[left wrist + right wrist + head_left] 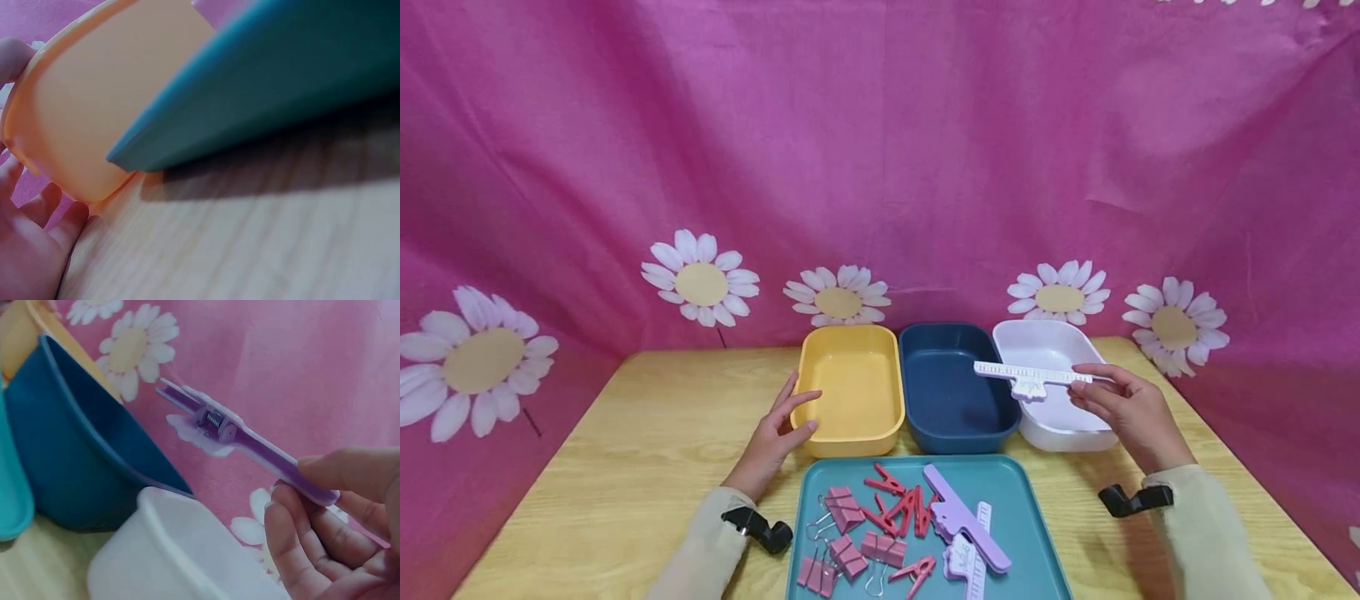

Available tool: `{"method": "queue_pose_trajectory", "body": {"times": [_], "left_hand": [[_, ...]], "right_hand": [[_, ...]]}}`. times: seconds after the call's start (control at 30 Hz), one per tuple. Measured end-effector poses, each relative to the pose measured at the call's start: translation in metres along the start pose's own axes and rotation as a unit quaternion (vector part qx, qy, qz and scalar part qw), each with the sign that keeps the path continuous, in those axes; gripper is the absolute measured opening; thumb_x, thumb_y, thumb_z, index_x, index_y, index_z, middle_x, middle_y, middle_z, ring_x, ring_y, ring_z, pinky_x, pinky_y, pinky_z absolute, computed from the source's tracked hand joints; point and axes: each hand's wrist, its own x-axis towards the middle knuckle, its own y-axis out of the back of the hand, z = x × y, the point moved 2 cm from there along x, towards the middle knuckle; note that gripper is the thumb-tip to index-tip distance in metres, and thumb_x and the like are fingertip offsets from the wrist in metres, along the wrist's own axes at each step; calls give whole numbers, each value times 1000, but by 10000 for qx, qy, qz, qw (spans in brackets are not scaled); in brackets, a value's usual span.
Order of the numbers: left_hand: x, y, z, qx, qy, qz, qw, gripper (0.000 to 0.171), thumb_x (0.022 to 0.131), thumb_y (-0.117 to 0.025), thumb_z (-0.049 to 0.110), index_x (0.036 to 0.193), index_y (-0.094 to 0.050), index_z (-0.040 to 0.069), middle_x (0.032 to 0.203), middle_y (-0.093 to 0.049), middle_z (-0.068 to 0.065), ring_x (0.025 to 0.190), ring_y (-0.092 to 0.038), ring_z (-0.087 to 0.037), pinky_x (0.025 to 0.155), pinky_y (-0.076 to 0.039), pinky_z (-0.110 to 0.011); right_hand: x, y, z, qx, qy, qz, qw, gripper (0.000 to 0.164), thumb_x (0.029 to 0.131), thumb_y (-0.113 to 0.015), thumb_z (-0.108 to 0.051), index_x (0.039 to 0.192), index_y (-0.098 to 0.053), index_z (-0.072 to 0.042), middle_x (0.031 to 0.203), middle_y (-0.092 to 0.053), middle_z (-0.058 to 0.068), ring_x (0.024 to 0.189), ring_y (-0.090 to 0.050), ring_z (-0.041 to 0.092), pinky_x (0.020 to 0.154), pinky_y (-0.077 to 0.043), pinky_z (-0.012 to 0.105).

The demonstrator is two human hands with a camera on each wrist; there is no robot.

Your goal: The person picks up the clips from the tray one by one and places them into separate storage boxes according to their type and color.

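Observation:
My right hand (1131,412) pinches one end of a long white-and-purple bag clip (1030,374) between thumb and fingers. The clip is held above the white bin (1051,429), its far end reaching over the navy bin (958,442). In the right wrist view, the clip's purple underside and metal spring (214,419) show. My left hand (772,437) rests at the left side of the yellow bin (852,448), fingers spread, one finger over the rim. Part of that hand (31,244) touches the bin's outside in the left wrist view.
A teal tray (1026,517) lies in front of the bins. On it are several pink binder clips (844,508), several red clothespins (904,508), a purple bag clip (962,515) and white bag clips (967,558). A pink flowered cloth (880,167) hangs behind the wooden table (700,400).

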Motion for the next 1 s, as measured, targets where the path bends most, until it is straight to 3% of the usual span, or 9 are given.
{"method": "queue_pose_trajectory", "body": {"times": [0.17,0.4,0.6,1.0], "left_hand": [[6,-3,2,-72,-39,-59,9999,43,93,-65,23,135,-56,21,160,-9,14,147,-4,-18,115,-21,-37],[9,-11,1,-157,-117,-191,9996,44,92,-66,26,135,-56,21,161,-8,12,147,-3,-16,115,-20,-32],[3,-8,-1,-125,-140,-143,9997,43,94,-63,21,137,-55,18,161,-7,12,147,-2,-18,115,-20,-35],[-1,-1,-3,-11,-66,19,10000,43,93,-65,26,135,-56,21,161,-10,11,148,-3,-20,116,-18,-40]], "right_hand": [[8,9,-6,619,194,313,9974,34,89,-67,-3,122,-62,1,101,-69,4,89,-71,18,83,-54,30],[10,23,-8,1291,379,279,9905,27,91,-59,7,116,-65,2,106,-65,7,90,-70,19,85,-53,32],[11,24,-3,788,117,650,9947,30,88,-68,-2,118,-66,-3,109,-61,5,89,-69,16,83,-54,29],[8,29,2,344,-63,850,9958,38,87,-71,-9,123,-62,-4,98,-70,-1,88,-69,11,80,-55,24]]}}
